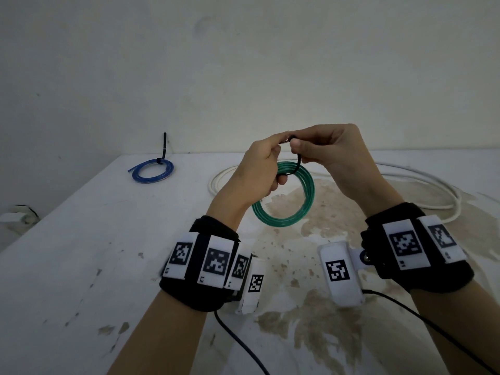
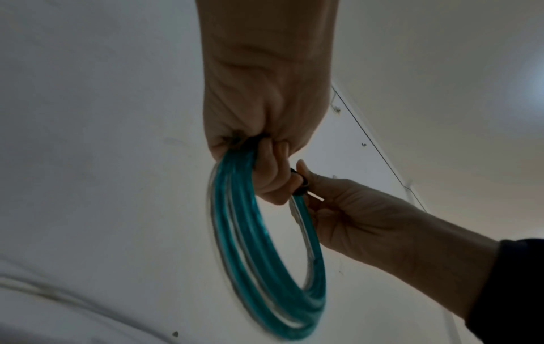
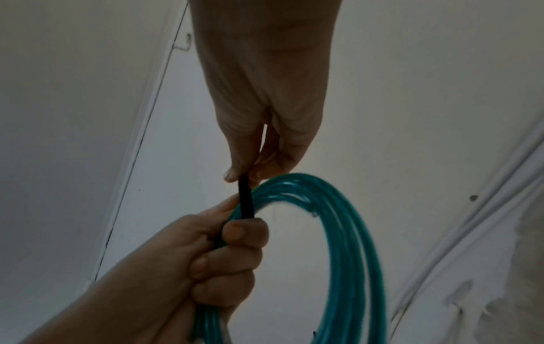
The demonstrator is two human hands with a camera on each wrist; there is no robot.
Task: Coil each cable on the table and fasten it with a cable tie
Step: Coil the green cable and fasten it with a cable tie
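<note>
A green cable coil (image 1: 296,201) hangs in the air above the table, gripped at its top by my left hand (image 1: 266,166). In the left wrist view the green coil (image 2: 244,244) dangles below the curled fingers. A black cable tie (image 1: 297,161) loops around the coil's top. My right hand (image 1: 324,147) pinches the black tie (image 3: 246,197) between thumb and fingers, just above the left fist (image 3: 223,251) and the green coil (image 3: 347,232). A blue cable coil (image 1: 153,171) with a black tie on it lies at the far left of the table. A white cable (image 1: 422,182) lies loose behind the hands.
The white table (image 1: 81,253) has worn brown patches (image 1: 319,328) in front and to the right. A plain wall stands behind its far edge. Black sensor leads (image 1: 238,345) trail from both wristbands toward me.
</note>
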